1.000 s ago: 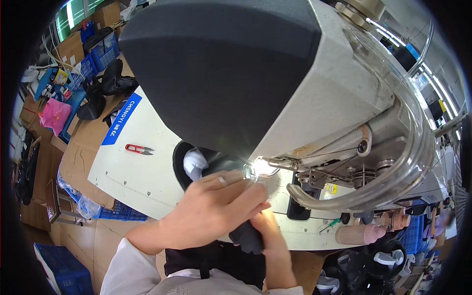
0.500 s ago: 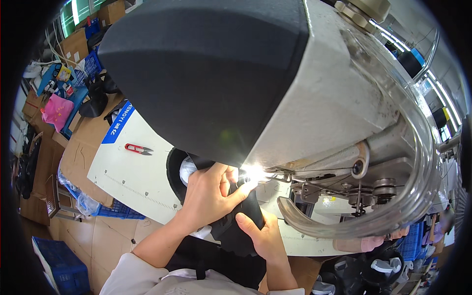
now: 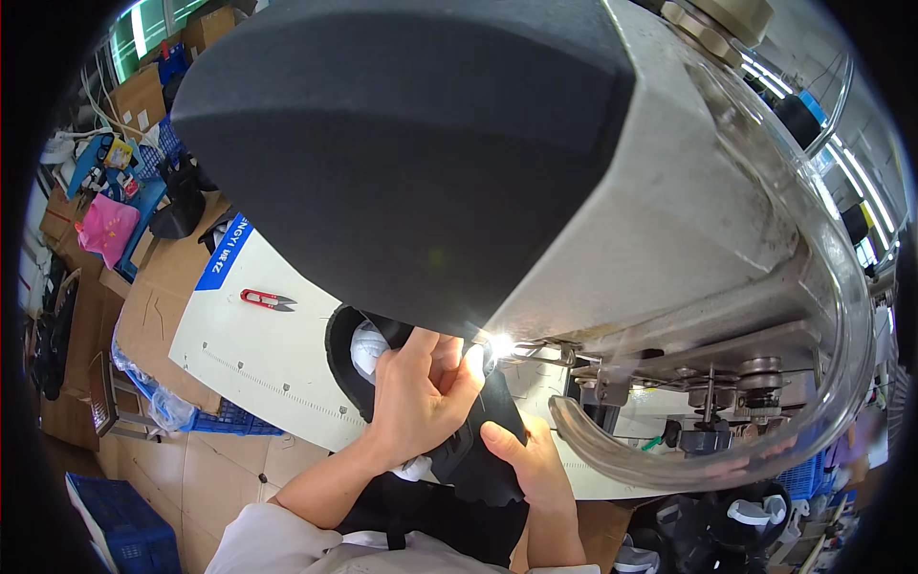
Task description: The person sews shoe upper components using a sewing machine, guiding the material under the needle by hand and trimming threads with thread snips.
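Note:
My left hand is closed at the sewing machine's lit working end, thumb and fingers pinching the black fabric piece; its fingertips are partly lost in glare. Lower right of it, my right hand grips the edge of the same piece, thumb on top and fingers hidden beneath. The piece has a curved black rim at its left, with white padding inside. Over my hands hangs the sewing machine, with a dark front cover and grey body. A bright lamp shines beside my left fingertips.
Red-handled thread snips lie on the white worktable. A clear curved tube bows out right of the machine. Left are cardboard, blue crates and a pink bag. Black items with white parts sit at lower right.
My view has shifted slightly, so the machine looms a little larger. Both hands keep their hold on the black fabric piece and appear slightly lower and farther right.

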The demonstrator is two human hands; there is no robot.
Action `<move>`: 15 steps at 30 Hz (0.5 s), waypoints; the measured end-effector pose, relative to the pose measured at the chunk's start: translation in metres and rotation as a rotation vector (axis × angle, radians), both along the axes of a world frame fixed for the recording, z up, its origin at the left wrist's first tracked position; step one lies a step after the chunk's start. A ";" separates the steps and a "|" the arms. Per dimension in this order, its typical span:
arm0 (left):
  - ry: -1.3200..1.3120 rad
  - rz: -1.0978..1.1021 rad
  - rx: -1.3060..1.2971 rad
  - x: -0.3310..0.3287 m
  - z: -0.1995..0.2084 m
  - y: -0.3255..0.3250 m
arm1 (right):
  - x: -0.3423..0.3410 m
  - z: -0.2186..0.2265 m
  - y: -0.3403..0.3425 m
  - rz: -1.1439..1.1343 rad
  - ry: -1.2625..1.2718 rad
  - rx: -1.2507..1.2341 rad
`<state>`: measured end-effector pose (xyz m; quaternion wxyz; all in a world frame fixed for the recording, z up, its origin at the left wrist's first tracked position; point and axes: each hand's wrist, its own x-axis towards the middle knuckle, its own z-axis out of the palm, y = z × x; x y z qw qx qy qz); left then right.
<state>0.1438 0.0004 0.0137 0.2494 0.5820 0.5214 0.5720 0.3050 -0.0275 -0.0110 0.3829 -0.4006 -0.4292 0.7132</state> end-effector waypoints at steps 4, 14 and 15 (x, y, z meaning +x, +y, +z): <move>0.061 -0.012 0.014 -0.010 -0.006 0.009 | -0.007 0.009 -0.001 -0.068 0.007 -0.081; -0.090 0.004 0.146 -0.012 -0.052 0.031 | -0.017 0.010 0.000 -0.133 0.057 -0.102; -0.090 0.006 0.150 -0.012 -0.057 0.034 | -0.016 0.006 0.001 -0.131 0.058 -0.098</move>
